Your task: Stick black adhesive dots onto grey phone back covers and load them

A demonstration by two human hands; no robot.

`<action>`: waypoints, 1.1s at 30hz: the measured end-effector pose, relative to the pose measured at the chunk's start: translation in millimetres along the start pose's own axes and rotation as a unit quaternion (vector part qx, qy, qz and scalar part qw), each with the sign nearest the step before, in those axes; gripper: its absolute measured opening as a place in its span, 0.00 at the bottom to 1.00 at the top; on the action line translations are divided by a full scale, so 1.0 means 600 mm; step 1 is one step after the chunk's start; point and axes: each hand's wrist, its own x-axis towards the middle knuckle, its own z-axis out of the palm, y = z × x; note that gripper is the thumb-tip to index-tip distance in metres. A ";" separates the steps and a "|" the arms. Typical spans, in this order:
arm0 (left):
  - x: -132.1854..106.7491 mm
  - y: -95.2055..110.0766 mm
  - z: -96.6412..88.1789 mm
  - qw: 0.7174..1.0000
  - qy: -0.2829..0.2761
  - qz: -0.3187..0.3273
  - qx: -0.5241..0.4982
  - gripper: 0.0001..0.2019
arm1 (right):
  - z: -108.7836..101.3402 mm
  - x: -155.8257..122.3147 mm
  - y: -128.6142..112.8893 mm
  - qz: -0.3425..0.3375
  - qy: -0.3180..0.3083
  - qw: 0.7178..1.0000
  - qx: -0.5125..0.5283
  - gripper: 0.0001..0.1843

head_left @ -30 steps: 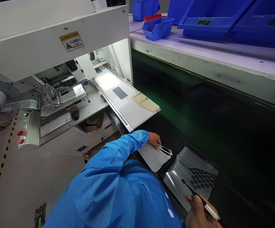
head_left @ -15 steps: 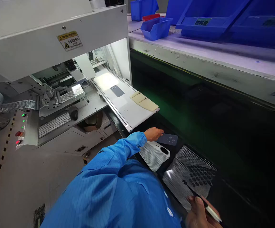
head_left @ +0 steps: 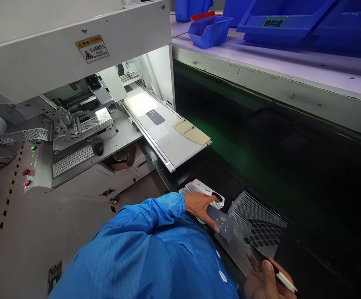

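My left hand (head_left: 200,207), in a blue sleeve, pinches a dark grey flat plate (head_left: 222,222) and holds it over the gap between two fanned stacks. The left stack of white-backed plates (head_left: 202,187) lies just beyond the hand. The right stack, a fan of sheets with dark round dots (head_left: 256,230), lies in front of my right hand (head_left: 263,280). My right hand grips a pen-like tool (head_left: 275,270) whose dark tip rests on the dotted sheets.
A white machine (head_left: 74,54) with a warning label stands at left, with a keyboard (head_left: 72,160) and mouse below. Its white conveyor (head_left: 164,133) carries one dark plate (head_left: 155,117) and a cream guide block. Blue bins (head_left: 209,29) sit on the far bench. A dark green-lit belt runs at right.
My left hand lifted a dark plate off the left stack, then carried it back toward me and to the right stack. My right hand with the tool barely moved.
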 end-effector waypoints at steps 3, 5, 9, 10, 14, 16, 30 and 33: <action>-0.014 0.011 -0.002 0.999 -0.048 0.011 0.001 0.60 | -0.005 0.001 0.002 0.006 -0.023 1.000 -0.007 0.16; -0.019 0.017 -0.006 0.998 -0.065 0.023 0.011 0.60 | -0.008 0.003 0.004 0.010 -0.036 0.999 -0.005 0.16; -0.019 0.025 -0.007 0.996 -0.065 0.056 0.031 0.52 | -0.011 0.006 0.007 0.027 -0.034 0.999 0.006 0.19; -0.018 0.024 -0.007 0.995 -0.056 0.064 0.043 0.49 | -0.011 0.006 0.007 0.030 -0.036 0.999 0.006 0.19; -0.007 0.009 -0.019 0.987 0.044 0.109 0.111 0.42 | -0.016 0.003 0.002 0.027 -0.039 0.999 -0.008 0.17; -0.003 -0.006 -0.038 0.975 0.114 0.125 0.141 0.42 | -0.018 0.003 -0.003 0.037 -0.037 0.998 -0.018 0.16; -0.004 -0.013 -0.006 0.958 0.135 0.198 0.155 0.44 | 0.003 0.005 -0.003 0.047 -0.041 0.997 0.038 0.18; -0.009 -0.002 0.009 0.959 0.121 0.207 0.149 0.40 | 0.006 0.001 0.001 0.058 -0.035 0.997 0.020 0.20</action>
